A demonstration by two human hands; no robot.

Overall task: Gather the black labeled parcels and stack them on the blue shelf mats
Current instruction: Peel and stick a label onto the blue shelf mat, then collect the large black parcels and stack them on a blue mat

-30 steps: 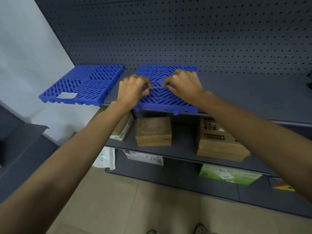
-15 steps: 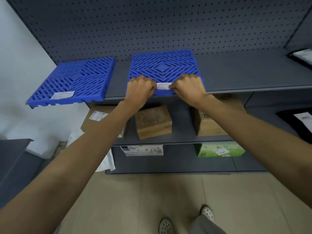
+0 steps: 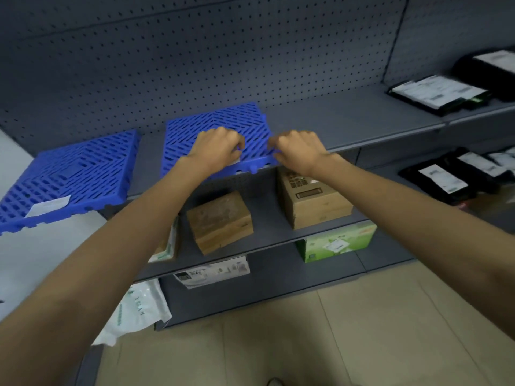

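Two blue slatted mats lie on the grey top shelf (image 3: 348,121): the left mat (image 3: 75,176) carries a white label and overhangs the shelf's end, and the right mat (image 3: 217,121) lies under my hands. My left hand (image 3: 220,147) is curled at this mat's front edge, with a bit of white label (image 3: 237,161) under its fingers. My right hand (image 3: 299,151) is curled at the mat's front right corner. Black parcels with white labels lie far right, on the top shelf (image 3: 434,93) and one level lower (image 3: 443,181).
On the middle shelf stand two cardboard boxes (image 3: 220,221) (image 3: 312,196). Below are a green box (image 3: 337,243), a printed flat packet (image 3: 211,271) and a white plastic bag (image 3: 139,310). Grey pegboard (image 3: 223,51) backs the shelves, and beige floor tiles (image 3: 278,344) lie below.
My hands have drawn apart along the right mat's front edge. The white label once held between both hands now shows only under my left hand. The view has swung right, revealing black parcels.
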